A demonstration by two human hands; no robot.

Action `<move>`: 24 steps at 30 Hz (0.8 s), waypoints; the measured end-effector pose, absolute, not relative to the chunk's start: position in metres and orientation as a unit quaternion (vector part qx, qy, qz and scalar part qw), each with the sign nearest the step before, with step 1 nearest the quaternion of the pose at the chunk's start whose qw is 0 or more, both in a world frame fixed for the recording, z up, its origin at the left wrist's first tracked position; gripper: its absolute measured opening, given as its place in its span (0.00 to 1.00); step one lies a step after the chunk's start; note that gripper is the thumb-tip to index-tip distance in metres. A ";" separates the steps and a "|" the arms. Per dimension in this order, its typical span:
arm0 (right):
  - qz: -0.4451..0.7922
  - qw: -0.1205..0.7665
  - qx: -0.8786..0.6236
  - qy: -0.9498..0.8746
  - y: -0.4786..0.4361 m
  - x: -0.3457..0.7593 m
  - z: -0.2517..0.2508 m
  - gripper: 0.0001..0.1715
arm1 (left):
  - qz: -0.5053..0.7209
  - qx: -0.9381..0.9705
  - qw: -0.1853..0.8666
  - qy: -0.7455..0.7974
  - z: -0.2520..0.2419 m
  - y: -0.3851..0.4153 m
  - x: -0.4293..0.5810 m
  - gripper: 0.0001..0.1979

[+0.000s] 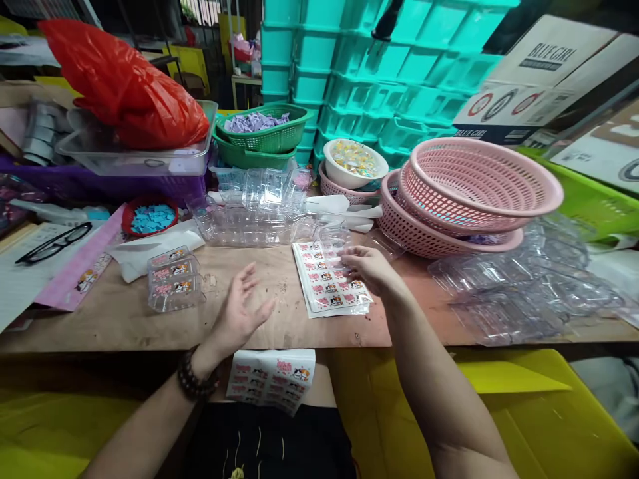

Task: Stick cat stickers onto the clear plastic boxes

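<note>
My left hand (238,313) is held just over the front of the wooden table, fingers spread, with nothing in it. My right hand (372,267) is over a stack of sticker sheets (327,296) printed with cartoon cats and pink lettering. Its fingers are bent together at the edge of a clear plastic box (333,234), which overlaps the top of the sheets; the exact grip is partly hidden. Left of my left hand stands a clear box with cat stickers (174,283). Another sticker sheet (272,379) lies over my lap, below the table edge.
Clear plastic boxes (249,223) are heaped at the back, more clear packs (519,293) at the right. Pink baskets (479,179), a white bowl (354,163), green baskets (269,130) and teal crates (359,80) stand behind. Glasses (54,243) and a red dish (150,218) are left.
</note>
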State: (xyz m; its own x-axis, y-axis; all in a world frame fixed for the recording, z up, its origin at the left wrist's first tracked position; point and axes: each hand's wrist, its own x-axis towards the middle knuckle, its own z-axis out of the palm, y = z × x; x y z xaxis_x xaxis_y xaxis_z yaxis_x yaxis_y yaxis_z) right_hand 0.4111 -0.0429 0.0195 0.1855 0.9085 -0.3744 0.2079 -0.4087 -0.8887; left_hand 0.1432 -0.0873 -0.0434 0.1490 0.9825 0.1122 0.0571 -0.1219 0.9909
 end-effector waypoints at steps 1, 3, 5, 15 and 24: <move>0.519 0.342 -0.667 -0.411 -0.049 0.397 0.018 0.06 | 0.452 0.555 0.548 0.433 -0.043 -0.082 0.154 0.40; 0.584 0.305 -0.631 -0.409 -0.060 0.365 0.010 0.07 | 0.432 0.498 0.632 0.408 -0.042 -0.072 0.171 0.43; 0.650 0.269 -0.584 -0.406 -0.071 0.339 0.001 0.05 | 0.422 0.451 0.675 0.404 -0.040 -0.064 0.177 0.40; 0.435 0.116 -0.540 -0.711 -0.142 0.368 -0.009 0.26 | 0.160 0.703 0.542 0.431 -0.020 -0.036 0.111 0.29; 0.413 0.162 -0.529 -0.724 -0.169 0.347 -0.035 0.03 | 0.273 0.782 0.249 0.502 -0.015 -0.061 0.110 0.31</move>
